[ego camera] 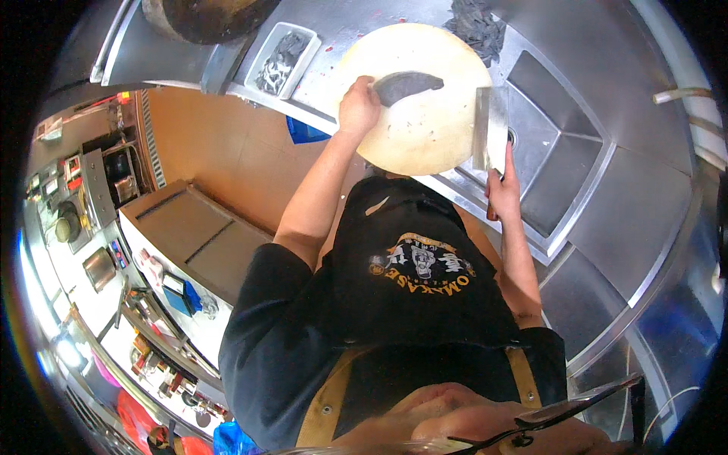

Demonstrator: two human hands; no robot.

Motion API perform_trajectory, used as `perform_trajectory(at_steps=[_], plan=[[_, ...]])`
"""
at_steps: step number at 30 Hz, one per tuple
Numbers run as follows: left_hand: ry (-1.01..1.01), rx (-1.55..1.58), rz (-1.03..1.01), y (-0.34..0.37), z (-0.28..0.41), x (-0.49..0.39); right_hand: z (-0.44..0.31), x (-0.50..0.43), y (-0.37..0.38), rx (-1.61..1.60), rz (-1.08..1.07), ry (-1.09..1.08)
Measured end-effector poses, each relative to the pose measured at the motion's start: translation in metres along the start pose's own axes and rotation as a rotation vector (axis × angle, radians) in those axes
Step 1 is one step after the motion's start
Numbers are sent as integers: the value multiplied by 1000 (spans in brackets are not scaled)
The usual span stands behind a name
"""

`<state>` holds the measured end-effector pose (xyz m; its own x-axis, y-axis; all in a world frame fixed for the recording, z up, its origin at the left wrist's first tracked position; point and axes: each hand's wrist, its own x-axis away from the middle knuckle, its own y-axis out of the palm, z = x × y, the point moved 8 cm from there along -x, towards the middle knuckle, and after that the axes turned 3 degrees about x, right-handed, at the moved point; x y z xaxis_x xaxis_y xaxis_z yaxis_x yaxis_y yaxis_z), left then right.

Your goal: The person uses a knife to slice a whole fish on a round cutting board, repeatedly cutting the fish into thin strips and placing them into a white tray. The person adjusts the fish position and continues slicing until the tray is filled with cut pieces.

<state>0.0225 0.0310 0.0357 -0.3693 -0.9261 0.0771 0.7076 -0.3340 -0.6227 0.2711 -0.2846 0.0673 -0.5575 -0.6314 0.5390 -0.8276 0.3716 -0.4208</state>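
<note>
On a round, pale chopping board [421,142] lies a curved, dark grey slab of food [406,89], which looks like tripe. My left hand [360,105] holds the slab down at its left end, fingers curled. My right hand [505,193] grips a broad-bladed cleaver [492,128] by its wooden handle, the index finger stretched along the blade. The blade is over the board's right edge, apart from the slab. Small dark scraps [406,126] dot the board.
Left of the board, a white plastic tray [256,77] holds dark and white strips. A dark, crumpled heap [478,31] lies behind the board. A steel sink [563,165] is on the right. A large dark round vessel [207,20] stands at the upper left.
</note>
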Motion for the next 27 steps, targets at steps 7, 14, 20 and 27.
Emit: perform_trajectory(at_steps=[7,14,20,27], plan=[[130,-314,117,-10,-4,-1,-131,-52,82,824,-74,-402],[190,-349,172,-3,-10,-1,-47,-7,9,1107,-177,-293],[214,-398,170,13,-28,-9,-114,-19,61,977,-146,-450],[289,-313,264,14,-42,-2,-93,-16,86,945,-239,-375]])
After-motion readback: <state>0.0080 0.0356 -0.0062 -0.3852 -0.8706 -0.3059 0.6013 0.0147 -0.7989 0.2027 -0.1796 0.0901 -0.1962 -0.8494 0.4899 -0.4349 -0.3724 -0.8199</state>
